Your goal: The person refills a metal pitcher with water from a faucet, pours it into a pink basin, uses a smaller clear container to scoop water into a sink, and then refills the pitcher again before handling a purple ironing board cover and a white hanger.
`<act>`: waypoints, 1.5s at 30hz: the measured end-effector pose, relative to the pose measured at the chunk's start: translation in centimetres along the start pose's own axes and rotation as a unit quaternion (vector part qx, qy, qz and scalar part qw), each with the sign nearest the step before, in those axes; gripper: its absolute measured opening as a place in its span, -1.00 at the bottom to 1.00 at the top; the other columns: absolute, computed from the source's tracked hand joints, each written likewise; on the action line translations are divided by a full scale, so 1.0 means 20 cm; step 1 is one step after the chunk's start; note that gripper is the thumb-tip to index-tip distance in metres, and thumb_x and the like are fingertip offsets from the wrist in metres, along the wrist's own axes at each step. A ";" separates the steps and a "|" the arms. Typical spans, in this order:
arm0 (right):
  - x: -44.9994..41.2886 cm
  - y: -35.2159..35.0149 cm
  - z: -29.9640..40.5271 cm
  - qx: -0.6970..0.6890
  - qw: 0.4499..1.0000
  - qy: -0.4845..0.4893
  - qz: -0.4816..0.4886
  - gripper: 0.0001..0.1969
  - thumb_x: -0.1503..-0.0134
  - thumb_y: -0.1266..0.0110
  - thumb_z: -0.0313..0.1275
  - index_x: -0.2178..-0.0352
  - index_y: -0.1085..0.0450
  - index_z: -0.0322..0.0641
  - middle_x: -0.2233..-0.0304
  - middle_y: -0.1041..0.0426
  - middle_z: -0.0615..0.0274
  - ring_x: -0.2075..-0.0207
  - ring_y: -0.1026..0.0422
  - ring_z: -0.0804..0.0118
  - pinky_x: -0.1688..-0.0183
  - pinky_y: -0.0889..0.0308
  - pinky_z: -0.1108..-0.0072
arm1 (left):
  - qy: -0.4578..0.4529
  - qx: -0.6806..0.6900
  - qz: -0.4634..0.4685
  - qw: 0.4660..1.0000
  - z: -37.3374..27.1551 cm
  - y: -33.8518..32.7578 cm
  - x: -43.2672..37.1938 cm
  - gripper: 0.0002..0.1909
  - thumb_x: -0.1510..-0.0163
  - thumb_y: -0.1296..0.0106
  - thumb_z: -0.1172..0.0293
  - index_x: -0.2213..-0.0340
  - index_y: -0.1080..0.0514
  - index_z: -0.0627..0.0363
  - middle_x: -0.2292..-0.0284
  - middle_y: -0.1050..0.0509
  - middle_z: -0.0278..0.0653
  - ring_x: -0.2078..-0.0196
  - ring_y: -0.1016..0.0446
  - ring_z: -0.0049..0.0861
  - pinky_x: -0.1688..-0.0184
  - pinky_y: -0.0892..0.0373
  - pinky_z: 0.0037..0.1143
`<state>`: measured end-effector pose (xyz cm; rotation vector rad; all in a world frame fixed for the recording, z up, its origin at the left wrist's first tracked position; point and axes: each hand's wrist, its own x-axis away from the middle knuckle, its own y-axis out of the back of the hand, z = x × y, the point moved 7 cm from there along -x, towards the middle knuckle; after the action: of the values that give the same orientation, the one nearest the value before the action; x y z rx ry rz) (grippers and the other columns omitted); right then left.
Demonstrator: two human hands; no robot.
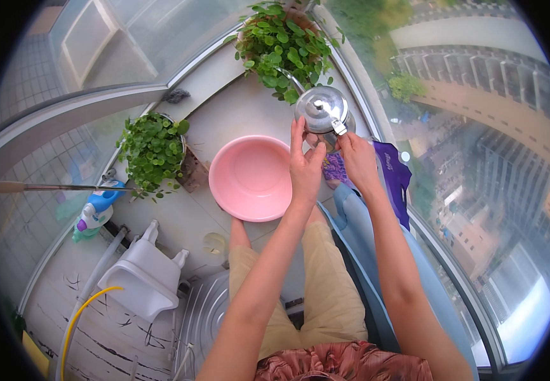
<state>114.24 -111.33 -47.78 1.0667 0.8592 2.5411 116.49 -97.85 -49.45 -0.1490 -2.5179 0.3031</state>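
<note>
A shiny metal kettle (321,110) with a thin spout and a knobbed lid is held up in front of me, its spout reaching over the leaves of a potted plant (280,45). My right hand (358,159) grips the kettle at its handle, on the near side. Against the kettle's lower left side rest the fingers of my left hand (306,164), steadying it. Below and to the left, a pink plastic basin (251,178) sits on the tiled floor, partly covered by my left hand. No water stream can be made out at the spout's tip.
Another potted plant (153,147) stands left, near a blue-and-white detergent bottle (101,200). A white plastic stool (139,276) lies tipped by a yellow hose (76,314). At right are a purple bag (391,171), a light-blue plastic object (365,214) and window glass (446,190).
</note>
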 end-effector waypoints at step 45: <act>0.00 0.12 0.09 0.045 0.999 0.012 0.001 -0.62 -0.16 0.24 -0.26 0.57 -0.33 -0.34 0.60 -0.36 -0.10 0.50 -0.36 -0.07 0.43 -0.21 0.32 | -0.010 0.009 0.003 1.000 -0.07 -0.09 0.01 -0.33 0.01 0.10 0.54 -0.14 0.03 0.18 -0.02 -0.15 -0.10 -0.05 -0.17 -0.47 0.00 -0.21 -0.55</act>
<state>115.45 -112.53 -45.37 1.0663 0.9890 2.5431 117.07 -99.34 -47.69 -0.1472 -2.5331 0.3318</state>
